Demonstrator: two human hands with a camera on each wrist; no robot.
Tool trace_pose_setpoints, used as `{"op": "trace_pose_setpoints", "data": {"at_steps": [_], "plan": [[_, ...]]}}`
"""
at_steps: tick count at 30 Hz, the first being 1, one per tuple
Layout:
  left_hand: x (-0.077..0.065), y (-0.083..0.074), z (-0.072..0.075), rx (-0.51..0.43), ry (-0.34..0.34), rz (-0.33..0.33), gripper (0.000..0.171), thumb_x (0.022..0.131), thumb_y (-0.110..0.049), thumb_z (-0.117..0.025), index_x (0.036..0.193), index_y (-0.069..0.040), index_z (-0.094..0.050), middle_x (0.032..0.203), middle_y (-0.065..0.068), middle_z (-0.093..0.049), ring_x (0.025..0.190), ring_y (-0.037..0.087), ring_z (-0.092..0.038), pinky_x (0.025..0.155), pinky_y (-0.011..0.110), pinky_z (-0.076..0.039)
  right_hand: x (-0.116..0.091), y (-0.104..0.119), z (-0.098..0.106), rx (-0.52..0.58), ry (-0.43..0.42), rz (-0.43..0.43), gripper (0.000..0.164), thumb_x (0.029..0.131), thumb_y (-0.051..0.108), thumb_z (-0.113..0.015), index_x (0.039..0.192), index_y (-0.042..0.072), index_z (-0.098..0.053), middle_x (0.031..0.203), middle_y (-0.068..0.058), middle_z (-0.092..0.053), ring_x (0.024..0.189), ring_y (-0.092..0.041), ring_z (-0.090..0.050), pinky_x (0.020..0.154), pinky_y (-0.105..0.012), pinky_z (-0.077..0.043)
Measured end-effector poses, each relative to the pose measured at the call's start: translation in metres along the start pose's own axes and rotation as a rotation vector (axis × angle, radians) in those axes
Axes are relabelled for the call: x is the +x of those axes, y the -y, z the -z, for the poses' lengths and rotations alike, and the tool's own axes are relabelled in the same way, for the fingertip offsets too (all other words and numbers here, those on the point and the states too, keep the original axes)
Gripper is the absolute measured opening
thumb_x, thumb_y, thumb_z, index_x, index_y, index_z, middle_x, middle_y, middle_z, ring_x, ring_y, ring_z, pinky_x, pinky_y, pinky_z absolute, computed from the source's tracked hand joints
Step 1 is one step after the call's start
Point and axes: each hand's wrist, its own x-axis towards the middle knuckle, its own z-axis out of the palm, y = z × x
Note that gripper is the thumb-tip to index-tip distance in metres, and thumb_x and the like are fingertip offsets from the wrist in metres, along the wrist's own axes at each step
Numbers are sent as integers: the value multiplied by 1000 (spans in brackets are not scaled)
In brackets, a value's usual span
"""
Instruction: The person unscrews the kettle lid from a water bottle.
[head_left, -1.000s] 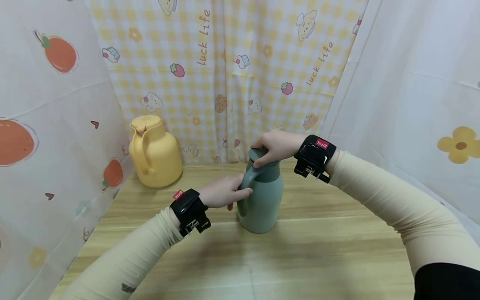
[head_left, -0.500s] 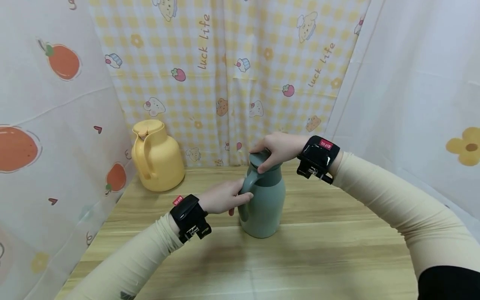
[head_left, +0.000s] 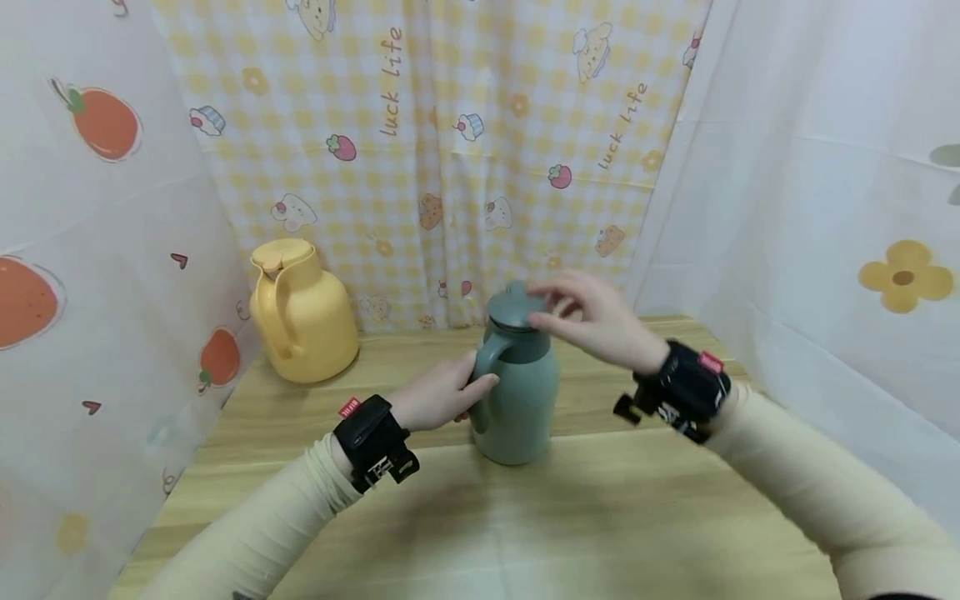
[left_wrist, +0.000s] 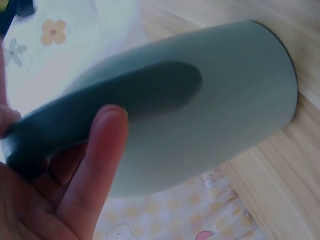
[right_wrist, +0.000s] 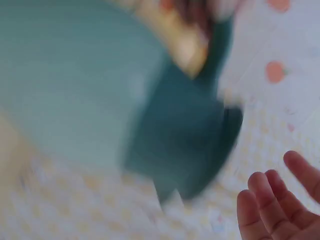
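A grey-green thermos jug [head_left: 525, 408] stands upright on the wooden table, its darker lid [head_left: 508, 309] seated on the neck. My left hand [head_left: 438, 393] grips the jug's handle [left_wrist: 155, 87], with the thumb lying along its side in the left wrist view. Just right of the lid in the head view is my right hand [head_left: 603, 323], fingers loosely bent and holding nothing. The right wrist view is blurred, but a gap shows there between the right fingers [right_wrist: 267, 205] and the lid.
A yellow thermos jug [head_left: 315, 325] stands at the back left, near the patterned curtain [head_left: 390, 192] behind the table. White printed sheets [head_left: 795, 217] hang on both sides. Bare wooden tabletop [head_left: 600, 508] stretches in front of the green jug.
My right hand has come off the jug's lid and moved right, uncovering the lid's top. The left hand keeps its grip on the handle. The view has shifted slightly.
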Motion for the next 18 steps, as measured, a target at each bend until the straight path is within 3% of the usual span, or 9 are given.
{"op": "trace_pose_setpoints", "data": {"at_steps": [2,6,9,13,18], "plan": [[0,-2,-3,-6,-10,10,25,104,-30,-45,97,-7,-47,65,3,-49,55,14,-47,56,30,-42,-22,0,-16,101,-46,-37,24,93,14,-66,114,1,-67,101,-7,-66,85,-20,-61,72,-33,-51],[-1,-9,0,36,-63,38,26,104,-32,-44,96,-8,-47,65,4,-50,55,15,-48,56,31,-43,-44,-4,-51,320,-1,-163,27,100,16,-56,116,-3,-66,104,-14,-69,90,-25,-66,76,-30,-53],[0,-12,1,56,-95,49,29,103,-37,-45,98,-8,-49,69,5,-55,57,16,-52,57,31,-45,-45,-7,-76,518,9,-216,36,103,17,-49,124,-10,-58,118,-24,-63,107,-36,-62,91,-40,-50],[-7,-11,9,2,-84,49,34,101,-41,-50,112,-8,-53,87,7,-62,66,18,-59,61,31,-48,-40,-5,-105,726,-25,-247,44,106,23,-41,131,-12,-50,130,-25,-55,118,-37,-55,100,-51,-41],[-29,-7,25,49,-160,60,33,100,-41,-52,113,-11,-56,110,6,-61,73,20,-63,63,34,-49,-33,13,-136,955,-161,-307,50,107,31,-37,131,-10,-50,124,-22,-59,117,-28,-56,103,-45,-39]]}}
